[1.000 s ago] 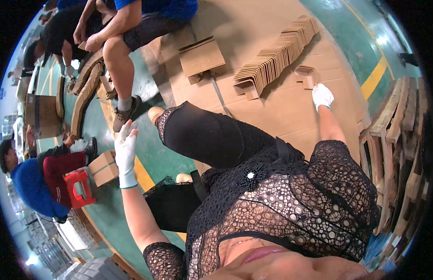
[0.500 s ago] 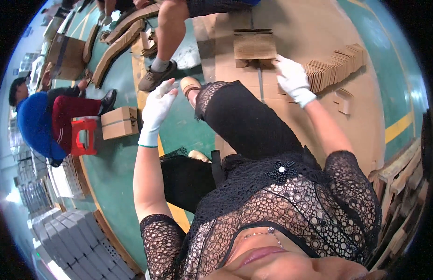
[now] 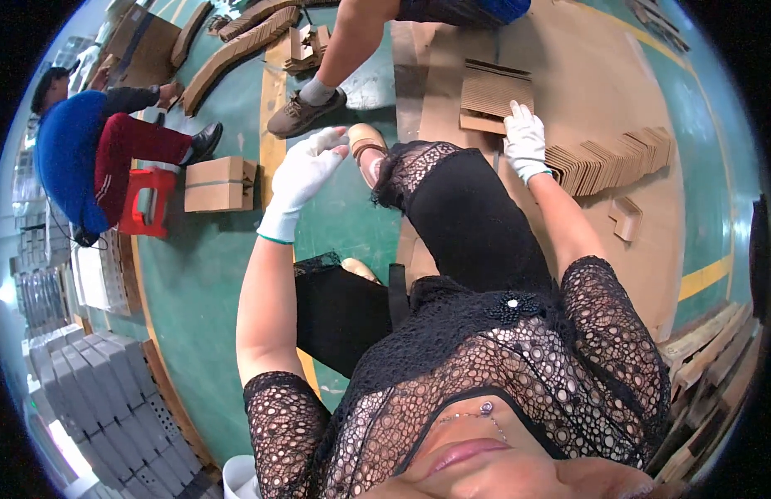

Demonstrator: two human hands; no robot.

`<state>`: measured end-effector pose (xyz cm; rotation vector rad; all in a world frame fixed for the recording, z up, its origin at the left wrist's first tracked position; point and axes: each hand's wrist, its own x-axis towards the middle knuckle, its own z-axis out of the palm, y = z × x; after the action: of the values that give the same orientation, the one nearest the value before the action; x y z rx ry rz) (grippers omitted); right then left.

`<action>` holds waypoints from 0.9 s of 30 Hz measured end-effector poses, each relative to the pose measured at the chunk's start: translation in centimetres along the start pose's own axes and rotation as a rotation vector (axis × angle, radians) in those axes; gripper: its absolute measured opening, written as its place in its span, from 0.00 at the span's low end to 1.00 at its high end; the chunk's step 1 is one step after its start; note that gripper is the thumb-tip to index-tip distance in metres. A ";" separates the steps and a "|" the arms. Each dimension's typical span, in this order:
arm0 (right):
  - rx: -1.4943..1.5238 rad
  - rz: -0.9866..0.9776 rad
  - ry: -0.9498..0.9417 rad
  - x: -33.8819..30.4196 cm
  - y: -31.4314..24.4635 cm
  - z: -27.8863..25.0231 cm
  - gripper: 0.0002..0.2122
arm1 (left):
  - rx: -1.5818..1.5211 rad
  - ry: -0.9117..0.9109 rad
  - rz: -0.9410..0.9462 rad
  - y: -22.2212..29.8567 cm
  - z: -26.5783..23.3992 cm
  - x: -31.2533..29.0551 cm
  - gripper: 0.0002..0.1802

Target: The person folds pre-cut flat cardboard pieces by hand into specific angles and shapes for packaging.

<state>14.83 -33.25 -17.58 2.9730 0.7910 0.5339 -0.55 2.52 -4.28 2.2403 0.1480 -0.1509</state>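
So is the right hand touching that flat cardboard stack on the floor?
Touching: the head view shows the gloved right hand with its fingers resting on the cardboard stack's near edge.

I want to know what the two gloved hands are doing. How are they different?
The right hand is stretched far forward and rests on a flat cardboard stack; the left hand is raised in the air, touching nothing. The right hand lies palm down with fingers together; the left hand's fingers are loosely curled. Both wear white gloves.

Right hand [image 3: 525,137] (white-gloved) rests on flat cardboard stack [image 3: 494,96]; left hand [image 3: 306,170] raised, fingers loose, empty.
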 end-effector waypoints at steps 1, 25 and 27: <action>0.027 -0.015 -0.015 0.6 0.0 -0.5 0.10 | -0.016 -0.013 0.019 -0.1 -0.1 0.1 0.23; 1.006 -0.328 -0.030 10.2 -16.5 -19.5 0.13 | -0.384 0.596 0.099 4.1 -2.8 -1.7 0.12; 1.048 -0.289 -0.014 10.0 -17.6 -19.4 0.13 | -0.409 0.592 0.101 3.8 -2.8 -1.6 0.12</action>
<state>8.11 -14.35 2.03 3.5522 1.9553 0.0554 -1.37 2.29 0.61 1.8175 0.3475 0.5561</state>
